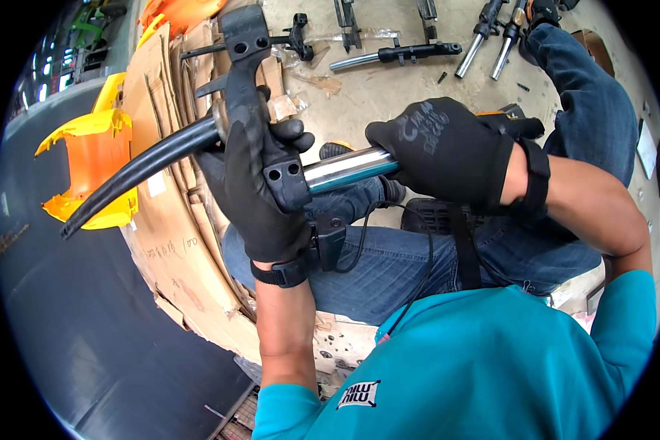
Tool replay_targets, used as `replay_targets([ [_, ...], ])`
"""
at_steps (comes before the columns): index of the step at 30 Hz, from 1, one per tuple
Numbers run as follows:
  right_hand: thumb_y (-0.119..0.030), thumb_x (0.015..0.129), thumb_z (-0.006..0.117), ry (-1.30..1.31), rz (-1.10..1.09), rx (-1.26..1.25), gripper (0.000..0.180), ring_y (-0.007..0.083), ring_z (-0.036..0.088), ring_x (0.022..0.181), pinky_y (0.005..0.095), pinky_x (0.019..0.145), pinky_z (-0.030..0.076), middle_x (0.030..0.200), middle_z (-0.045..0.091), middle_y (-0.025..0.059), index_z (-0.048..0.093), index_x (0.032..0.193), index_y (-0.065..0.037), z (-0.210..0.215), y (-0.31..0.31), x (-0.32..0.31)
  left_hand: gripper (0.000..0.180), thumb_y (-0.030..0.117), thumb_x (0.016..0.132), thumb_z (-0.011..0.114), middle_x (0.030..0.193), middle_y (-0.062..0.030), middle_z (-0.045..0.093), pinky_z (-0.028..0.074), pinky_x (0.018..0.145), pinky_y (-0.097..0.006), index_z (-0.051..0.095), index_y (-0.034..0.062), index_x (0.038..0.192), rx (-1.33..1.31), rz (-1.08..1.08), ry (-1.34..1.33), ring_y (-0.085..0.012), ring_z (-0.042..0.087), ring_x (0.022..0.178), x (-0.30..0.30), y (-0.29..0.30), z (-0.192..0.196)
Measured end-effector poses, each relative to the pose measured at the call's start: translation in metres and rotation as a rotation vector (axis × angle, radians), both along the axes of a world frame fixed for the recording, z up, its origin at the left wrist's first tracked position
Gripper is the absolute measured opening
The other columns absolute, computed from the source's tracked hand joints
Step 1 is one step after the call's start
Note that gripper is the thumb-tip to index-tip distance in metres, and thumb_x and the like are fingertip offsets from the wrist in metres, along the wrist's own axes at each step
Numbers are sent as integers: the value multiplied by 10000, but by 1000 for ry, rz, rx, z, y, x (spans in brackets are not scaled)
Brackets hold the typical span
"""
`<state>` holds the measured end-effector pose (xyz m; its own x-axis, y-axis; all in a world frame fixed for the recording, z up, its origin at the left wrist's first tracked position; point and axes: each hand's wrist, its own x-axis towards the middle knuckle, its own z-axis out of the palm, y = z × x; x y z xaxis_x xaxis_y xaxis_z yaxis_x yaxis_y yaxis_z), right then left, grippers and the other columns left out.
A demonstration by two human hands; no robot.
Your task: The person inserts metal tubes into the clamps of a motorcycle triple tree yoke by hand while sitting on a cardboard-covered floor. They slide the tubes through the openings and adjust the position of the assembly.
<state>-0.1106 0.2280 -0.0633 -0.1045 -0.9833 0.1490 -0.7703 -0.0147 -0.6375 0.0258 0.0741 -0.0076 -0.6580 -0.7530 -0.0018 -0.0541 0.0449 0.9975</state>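
Fork tube (348, 169), chrome and shiny, runs level across the person's lap, its left end seated in the black clamp bracket (251, 95) and its right end hidden inside the right hand (441, 150). That hand, in a black glove, is wrapped closed around the tube. The left hand (260, 191), also gloved in black, is closed around the lower part of the bracket, fingers curled over its top edge. The two hands sit near each other but apart, with a short bare stretch of chrome between them.

From the bracket a black curved tube (136, 172) sweeps down and left, ending over the dark floor (66, 323), well apart from anything there. It passes in front of a stack of flattened cardboard (172, 242), whose ragged edge sits just beside the person's left knee. An orange and yellow plastic body panel (95, 158) lies against the far side of the cardboard.

Beyond the hands, on the pale concrete floor (389, 88), several more fork legs (400, 53) lie spread out, with open floor between them and the bracket's upper end. The person's jeans-covered legs (389, 264) lie beneath the tube.
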Motion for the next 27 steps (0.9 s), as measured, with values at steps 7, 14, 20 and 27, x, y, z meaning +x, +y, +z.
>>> replay_targets([
  [7, -155, 774, 669, -175, 18, 121, 253, 322, 678, 838, 421, 737, 540, 825, 673, 165, 641, 1004, -55, -2, -2, 14, 364, 205, 1008, 475, 981, -169, 670, 579, 673, -292, 524, -58, 1255, 24, -55, -40, -204, 678, 771, 8, -7, -5],
  [14, -249, 767, 719, -158, 118, 16, 365, 335, 667, 805, 427, 694, 522, 823, 654, 173, 606, 1038, -32, -2, -5, 2, 313, 169, 1008, 458, 948, -190, 664, 575, 692, -318, 549, -59, 1201, 66, -86, 41, -225, 671, 767, 8, -8, 1],
  [20, -305, 802, 722, -600, 251, 400, 435, 354, 655, 825, 428, 736, 506, 838, 654, 187, 600, 1111, -24, 5, -12, 7, 346, 196, 1020, 475, 1008, -137, 649, 551, 690, -305, 562, -30, 1267, 136, -212, 26, -189, 638, 793, 12, -8, -2],
  [27, -192, 810, 659, 8, -167, 255, 219, 331, 678, 788, 431, 668, 524, 792, 674, 130, 619, 995, -81, -12, -15, 16, 322, 231, 995, 532, 876, -131, 677, 560, 693, -289, 591, -7, 1205, 89, 61, -50, -214, 697, 822, -4, -2, -12],
])
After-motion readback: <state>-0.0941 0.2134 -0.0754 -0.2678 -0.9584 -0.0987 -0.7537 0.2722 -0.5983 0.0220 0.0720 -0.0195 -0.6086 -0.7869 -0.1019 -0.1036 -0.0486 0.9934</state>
